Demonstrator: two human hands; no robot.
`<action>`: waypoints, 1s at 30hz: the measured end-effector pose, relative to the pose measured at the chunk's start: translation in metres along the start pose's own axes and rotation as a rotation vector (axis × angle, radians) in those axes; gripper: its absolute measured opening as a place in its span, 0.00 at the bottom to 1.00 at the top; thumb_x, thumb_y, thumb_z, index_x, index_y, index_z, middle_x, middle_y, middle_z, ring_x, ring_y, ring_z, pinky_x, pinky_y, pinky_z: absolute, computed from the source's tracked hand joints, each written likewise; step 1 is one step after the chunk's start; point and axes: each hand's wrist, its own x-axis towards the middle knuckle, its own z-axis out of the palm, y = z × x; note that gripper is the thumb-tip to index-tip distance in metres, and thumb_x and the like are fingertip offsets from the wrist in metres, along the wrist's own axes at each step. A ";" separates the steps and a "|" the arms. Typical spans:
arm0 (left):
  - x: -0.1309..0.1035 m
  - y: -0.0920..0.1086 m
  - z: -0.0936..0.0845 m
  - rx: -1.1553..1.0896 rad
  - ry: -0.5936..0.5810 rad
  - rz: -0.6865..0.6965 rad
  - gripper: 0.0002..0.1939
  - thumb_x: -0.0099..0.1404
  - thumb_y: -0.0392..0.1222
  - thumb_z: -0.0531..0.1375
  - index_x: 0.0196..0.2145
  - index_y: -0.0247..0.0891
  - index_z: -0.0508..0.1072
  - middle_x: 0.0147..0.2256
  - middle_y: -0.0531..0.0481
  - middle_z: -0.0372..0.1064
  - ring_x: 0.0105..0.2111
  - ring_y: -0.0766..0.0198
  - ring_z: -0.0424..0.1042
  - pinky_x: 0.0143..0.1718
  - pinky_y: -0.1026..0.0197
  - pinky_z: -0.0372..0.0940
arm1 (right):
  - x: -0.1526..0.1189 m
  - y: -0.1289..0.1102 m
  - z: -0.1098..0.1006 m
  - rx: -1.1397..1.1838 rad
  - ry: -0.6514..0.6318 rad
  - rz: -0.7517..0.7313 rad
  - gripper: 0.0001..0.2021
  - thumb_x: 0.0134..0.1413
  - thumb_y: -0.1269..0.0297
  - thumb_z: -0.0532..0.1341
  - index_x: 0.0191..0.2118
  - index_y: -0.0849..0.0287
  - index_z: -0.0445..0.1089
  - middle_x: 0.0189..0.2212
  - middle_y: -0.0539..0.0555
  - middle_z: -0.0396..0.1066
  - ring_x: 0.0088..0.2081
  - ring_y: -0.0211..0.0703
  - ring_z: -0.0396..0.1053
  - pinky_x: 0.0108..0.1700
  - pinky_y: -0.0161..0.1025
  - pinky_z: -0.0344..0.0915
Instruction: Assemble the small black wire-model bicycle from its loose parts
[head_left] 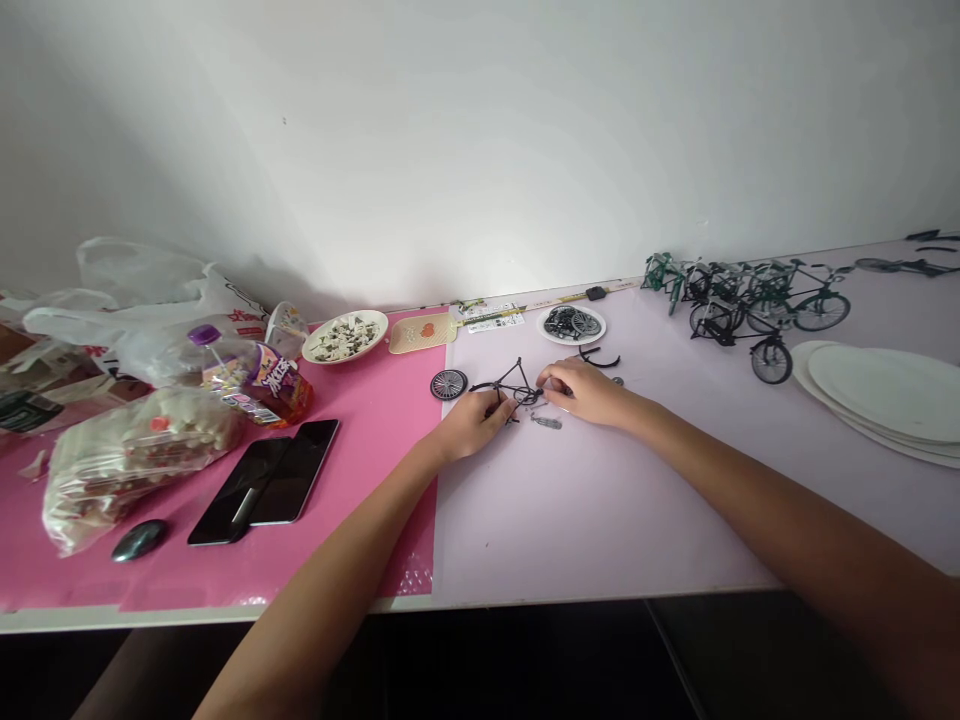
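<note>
Looks like mid-assembly, fitting a small pc onto the black model bicycle frame (510,369), which sits btwn my hands on the pale tabletop. L hand (472,422) pinches its near-left side, thumb & fingers closed. R hand (585,390) has fingertips bent in at the opp. end; can't tell if they're gripping a pc, contact's hidden. Forearms angle in from both sides, wrists low. Next move prob. calls for L steady, R lining up finely. Spoked wheel (448,385) lies loose just L of the frame.
</note>
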 end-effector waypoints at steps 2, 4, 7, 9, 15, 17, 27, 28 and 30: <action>0.000 -0.001 0.000 0.000 0.000 0.000 0.23 0.76 0.54 0.51 0.36 0.36 0.78 0.28 0.50 0.72 0.28 0.63 0.68 0.36 0.60 0.63 | 0.000 -0.001 0.000 0.007 0.004 0.000 0.07 0.63 0.62 0.60 0.40 0.56 0.75 0.31 0.54 0.74 0.36 0.48 0.71 0.41 0.41 0.65; 0.000 -0.001 0.000 -0.001 0.000 0.005 0.23 0.76 0.54 0.51 0.36 0.36 0.78 0.27 0.50 0.72 0.29 0.63 0.68 0.36 0.60 0.63 | 0.000 -0.002 -0.001 0.018 0.005 -0.005 0.07 0.63 0.62 0.60 0.39 0.56 0.75 0.31 0.54 0.74 0.35 0.47 0.71 0.41 0.40 0.65; 0.000 0.000 -0.001 0.001 -0.004 0.007 0.23 0.76 0.54 0.51 0.35 0.36 0.78 0.27 0.50 0.72 0.29 0.63 0.68 0.36 0.60 0.63 | 0.000 -0.004 -0.002 0.023 0.009 -0.012 0.07 0.63 0.63 0.60 0.39 0.57 0.75 0.31 0.54 0.74 0.35 0.47 0.71 0.40 0.40 0.65; 0.000 0.001 -0.001 0.001 -0.006 0.004 0.23 0.76 0.53 0.51 0.35 0.36 0.78 0.27 0.50 0.71 0.29 0.62 0.68 0.37 0.60 0.64 | 0.000 -0.004 -0.002 0.024 0.014 -0.011 0.07 0.62 0.63 0.60 0.39 0.57 0.75 0.31 0.54 0.74 0.35 0.46 0.71 0.40 0.40 0.65; -0.001 0.002 -0.001 -0.012 -0.006 -0.011 0.23 0.75 0.53 0.51 0.35 0.36 0.78 0.28 0.50 0.72 0.28 0.63 0.68 0.36 0.60 0.64 | 0.000 -0.004 -0.001 0.040 0.019 -0.003 0.07 0.62 0.63 0.60 0.39 0.57 0.75 0.31 0.54 0.75 0.33 0.46 0.71 0.38 0.39 0.64; -0.001 0.003 -0.001 -0.013 -0.004 -0.011 0.23 0.75 0.53 0.51 0.35 0.36 0.78 0.28 0.50 0.72 0.28 0.63 0.68 0.36 0.60 0.64 | 0.000 -0.005 -0.002 0.036 0.015 -0.003 0.07 0.62 0.63 0.60 0.39 0.57 0.75 0.31 0.54 0.75 0.33 0.45 0.71 0.38 0.39 0.64; 0.000 0.000 0.000 -0.023 -0.006 -0.005 0.22 0.75 0.54 0.52 0.36 0.37 0.78 0.28 0.50 0.72 0.28 0.63 0.67 0.36 0.60 0.63 | 0.000 -0.001 0.001 0.028 0.022 -0.003 0.07 0.62 0.63 0.61 0.39 0.56 0.76 0.32 0.55 0.76 0.34 0.47 0.72 0.40 0.40 0.65; 0.000 0.000 0.000 -0.023 -0.006 -0.004 0.23 0.75 0.54 0.52 0.36 0.37 0.78 0.28 0.50 0.72 0.28 0.63 0.68 0.35 0.60 0.63 | 0.000 0.000 0.001 0.026 0.025 -0.005 0.07 0.62 0.63 0.61 0.40 0.56 0.76 0.32 0.55 0.76 0.34 0.47 0.72 0.40 0.40 0.65; 0.000 -0.001 0.001 -0.018 -0.002 0.000 0.23 0.75 0.54 0.52 0.36 0.36 0.78 0.27 0.50 0.71 0.28 0.63 0.68 0.36 0.60 0.63 | 0.000 0.000 0.002 0.016 0.026 -0.005 0.07 0.62 0.63 0.61 0.40 0.56 0.76 0.32 0.55 0.76 0.35 0.46 0.72 0.41 0.40 0.65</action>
